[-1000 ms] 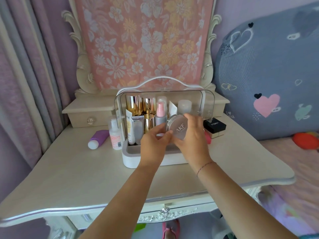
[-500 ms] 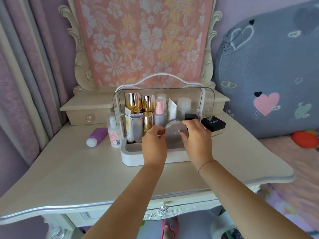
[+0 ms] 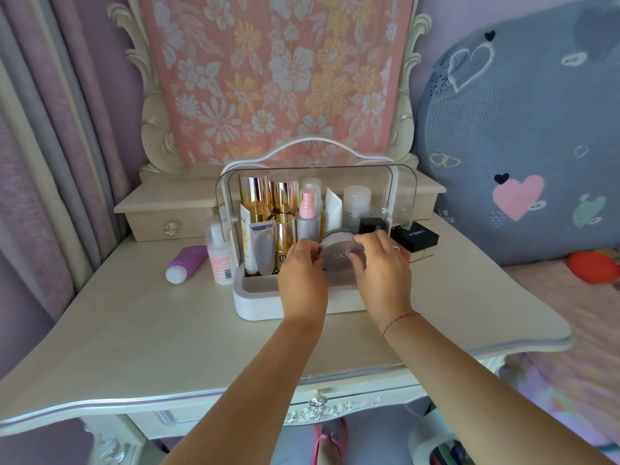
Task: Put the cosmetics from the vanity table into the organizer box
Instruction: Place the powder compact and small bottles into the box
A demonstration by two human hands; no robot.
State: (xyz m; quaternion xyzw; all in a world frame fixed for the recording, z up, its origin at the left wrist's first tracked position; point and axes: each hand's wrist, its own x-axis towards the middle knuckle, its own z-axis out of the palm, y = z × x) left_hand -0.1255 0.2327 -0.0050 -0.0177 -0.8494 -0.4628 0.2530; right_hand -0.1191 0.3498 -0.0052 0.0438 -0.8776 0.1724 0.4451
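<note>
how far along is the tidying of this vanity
Mostly done: gold bottles, a pink-capped spray and tubes already stand in the organizer box. In hand: left hand and right hand are lowering the round compact into its front. Left: the purple bottle, the clear bottle and the black box outside it.

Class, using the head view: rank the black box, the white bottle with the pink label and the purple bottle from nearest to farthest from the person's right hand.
1. Black box: just right of the right hand.
2. White bottle: standing left of the organizer.
3. Purple bottle: lying farthest left.
</note>
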